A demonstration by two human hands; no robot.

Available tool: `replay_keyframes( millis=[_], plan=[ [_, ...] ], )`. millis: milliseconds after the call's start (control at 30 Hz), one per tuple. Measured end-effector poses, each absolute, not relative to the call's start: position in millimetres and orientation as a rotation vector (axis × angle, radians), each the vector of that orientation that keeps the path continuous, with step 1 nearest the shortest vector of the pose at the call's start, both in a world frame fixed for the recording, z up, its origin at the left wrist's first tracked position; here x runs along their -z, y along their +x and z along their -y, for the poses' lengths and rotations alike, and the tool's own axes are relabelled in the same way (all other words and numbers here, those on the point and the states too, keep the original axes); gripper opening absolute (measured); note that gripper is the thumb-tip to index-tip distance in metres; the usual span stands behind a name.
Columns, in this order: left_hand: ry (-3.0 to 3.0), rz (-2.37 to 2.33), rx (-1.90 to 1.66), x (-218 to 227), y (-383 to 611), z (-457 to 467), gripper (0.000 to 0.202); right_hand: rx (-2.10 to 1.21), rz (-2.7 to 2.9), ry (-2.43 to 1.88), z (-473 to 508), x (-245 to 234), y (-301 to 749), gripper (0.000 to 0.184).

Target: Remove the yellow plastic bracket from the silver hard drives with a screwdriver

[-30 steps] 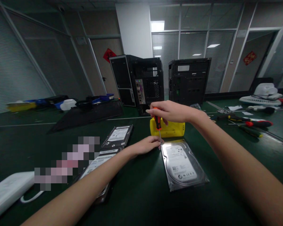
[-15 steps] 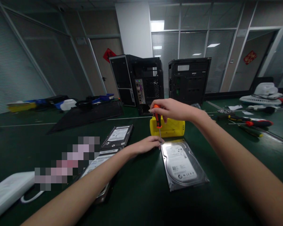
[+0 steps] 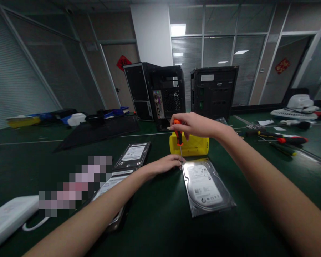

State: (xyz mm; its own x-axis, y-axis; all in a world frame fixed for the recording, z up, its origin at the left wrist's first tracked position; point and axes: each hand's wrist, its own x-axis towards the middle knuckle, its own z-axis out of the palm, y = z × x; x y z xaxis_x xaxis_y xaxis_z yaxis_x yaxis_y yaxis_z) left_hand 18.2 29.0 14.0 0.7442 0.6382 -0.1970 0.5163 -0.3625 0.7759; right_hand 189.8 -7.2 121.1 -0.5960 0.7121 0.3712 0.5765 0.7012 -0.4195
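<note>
My right hand (image 3: 191,124) is closed round the orange and black handle of a screwdriver (image 3: 178,137), which stands nearly upright with its shaft pointing down. The tip meets the far left corner of a silver hard drive (image 3: 204,185) lying label up on the table. At that same corner my left hand (image 3: 167,164) rests low, its fingers pinched together beside the screwdriver tip. What sits between those fingertips is too small to make out. Just behind the drive stands a yellow plastic bin (image 3: 196,145), partly hidden by my right hand.
More hard drives (image 3: 133,154) lie left, partly under my left forearm. Two black computer cases (image 3: 166,94) stand behind. Several hand tools (image 3: 291,140) lie right on the green table (image 3: 155,232). A white box-shaped thing (image 3: 13,217) and a blurred-out patch are at the left.
Both hands, the screwdriver and the hard drive keep their places relative to each other. The whole view has shifted only very slightly.
</note>
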Motion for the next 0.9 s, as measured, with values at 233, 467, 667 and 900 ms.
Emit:
replay_keyframes(
  millis=[233, 467, 667, 900],
  plan=[
    [2.025, -0.88, -0.172, -12.7, 16.5, -31.3, 0.029, -0.369, 2.372, -1.018, 6.7, -120.1, 191.5, 0.022],
    [2.047, -0.866, -0.188, -8.8, 15.9, -32.6, 0.028, -0.297, 2.293, -1.091, -2.7, -114.7, 195.2, 0.021],
    [2.077, -0.903, -0.201, -6.9, 19.6, -29.1, 0.026, -0.313, 2.317, -1.065, -2.7, -115.8, 197.1, 0.018],
    [2.072, -0.995, -0.178, -18.4, 23.0, -16.9, 0.029, -0.356, 2.374, -0.94, 3.1, -118.0, 191.9, 0.016]
  ],
)
